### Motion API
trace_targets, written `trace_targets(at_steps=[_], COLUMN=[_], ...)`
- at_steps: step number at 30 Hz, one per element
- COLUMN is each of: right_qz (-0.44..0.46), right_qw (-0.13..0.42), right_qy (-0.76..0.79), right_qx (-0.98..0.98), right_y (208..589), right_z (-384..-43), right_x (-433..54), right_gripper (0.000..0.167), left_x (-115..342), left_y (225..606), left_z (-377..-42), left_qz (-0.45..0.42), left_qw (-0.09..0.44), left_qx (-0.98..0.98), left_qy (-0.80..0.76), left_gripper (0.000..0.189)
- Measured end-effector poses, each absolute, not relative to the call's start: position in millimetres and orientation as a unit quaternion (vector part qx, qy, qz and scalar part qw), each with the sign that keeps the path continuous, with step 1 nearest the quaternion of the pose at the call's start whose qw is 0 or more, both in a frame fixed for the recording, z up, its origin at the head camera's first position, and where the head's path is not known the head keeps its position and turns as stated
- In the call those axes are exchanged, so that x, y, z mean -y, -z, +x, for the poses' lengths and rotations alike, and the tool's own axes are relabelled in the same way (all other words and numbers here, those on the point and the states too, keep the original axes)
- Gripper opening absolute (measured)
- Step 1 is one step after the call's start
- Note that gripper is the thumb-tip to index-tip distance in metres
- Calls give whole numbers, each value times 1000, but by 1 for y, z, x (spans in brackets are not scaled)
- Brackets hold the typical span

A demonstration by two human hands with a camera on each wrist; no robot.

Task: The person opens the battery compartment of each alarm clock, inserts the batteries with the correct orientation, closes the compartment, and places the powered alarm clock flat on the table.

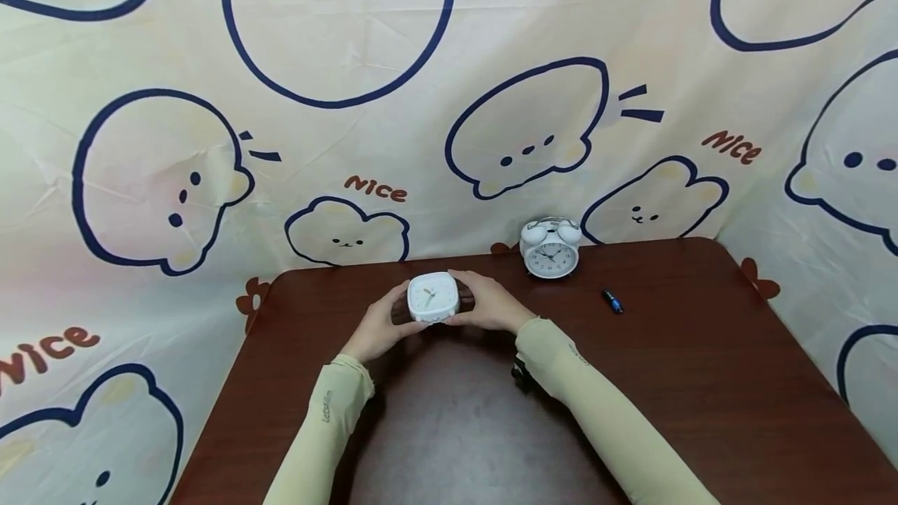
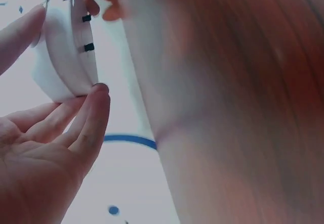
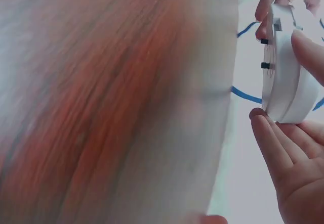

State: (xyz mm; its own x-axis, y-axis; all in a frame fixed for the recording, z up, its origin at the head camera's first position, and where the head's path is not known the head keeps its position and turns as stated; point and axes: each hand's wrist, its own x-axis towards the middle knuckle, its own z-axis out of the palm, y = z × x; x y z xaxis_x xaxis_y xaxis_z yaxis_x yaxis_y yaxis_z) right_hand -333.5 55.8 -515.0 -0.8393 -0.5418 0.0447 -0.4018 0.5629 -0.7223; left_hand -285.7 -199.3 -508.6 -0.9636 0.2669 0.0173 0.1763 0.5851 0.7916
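Surface [image 1: 435, 443]: dark wood.
Left hand [image 1: 377, 327], right hand [image 1: 494, 304]: gripping white clock [image 1: 433, 297].
Grip: I'd press lightly, avoiding black knobs [image 2: 89, 47].

On the brown table [image 1: 687, 380] (wood grained): white alarm clock [image 1: 551, 259], small blue cylinder [image 1: 613, 301].

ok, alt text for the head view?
A person's left hand and right hand hold a white squarish clock between them over a dark brown table. To the right, a white twin-bell alarm clock stands near the far edge and a small blue-and-black cylinder lies nearer; cartoon-print fabric hangs behind.
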Motion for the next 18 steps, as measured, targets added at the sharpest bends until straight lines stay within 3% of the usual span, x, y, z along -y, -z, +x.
trace_targets(at_steps=[18], right_qz=[-269], right_qw=[29], right_qy=[370], right_qx=[-889], right_y=[487], right_z=[-275], right_x=[-150], right_gripper=[96], left_x=[118], left_y=[496], left_z=[-251], left_qz=[188], left_qw=[0], left_qx=[-844], left_qy=[-503], left_gripper=[89])
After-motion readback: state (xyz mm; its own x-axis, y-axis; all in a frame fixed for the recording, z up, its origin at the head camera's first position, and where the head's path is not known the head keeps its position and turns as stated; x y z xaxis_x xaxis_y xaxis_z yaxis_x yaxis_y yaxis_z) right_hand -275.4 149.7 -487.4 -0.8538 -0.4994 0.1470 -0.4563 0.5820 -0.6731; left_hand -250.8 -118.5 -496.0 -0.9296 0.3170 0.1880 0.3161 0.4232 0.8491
